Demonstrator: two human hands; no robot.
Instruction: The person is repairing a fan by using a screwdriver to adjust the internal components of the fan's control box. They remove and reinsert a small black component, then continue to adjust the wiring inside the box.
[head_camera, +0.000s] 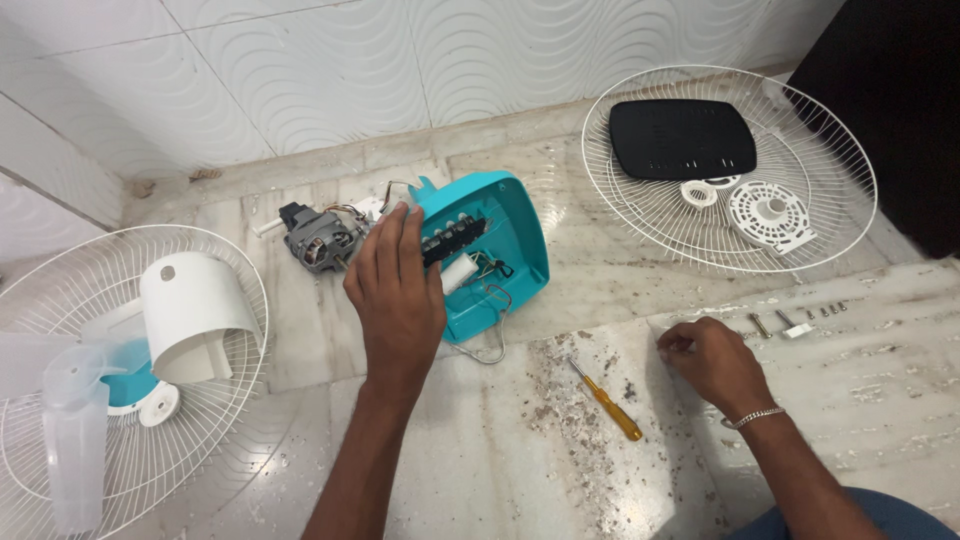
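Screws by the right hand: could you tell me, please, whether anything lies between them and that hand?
Nothing visible does: bare floor separates the right hand from the screws. The screwdriver lies on its other side.

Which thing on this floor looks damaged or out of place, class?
The marble floor looks stained with dark flecks around the yellow screwdriver. The teal housing lies open, wires exposed, under the left hand; the right hand rests near loose screws.
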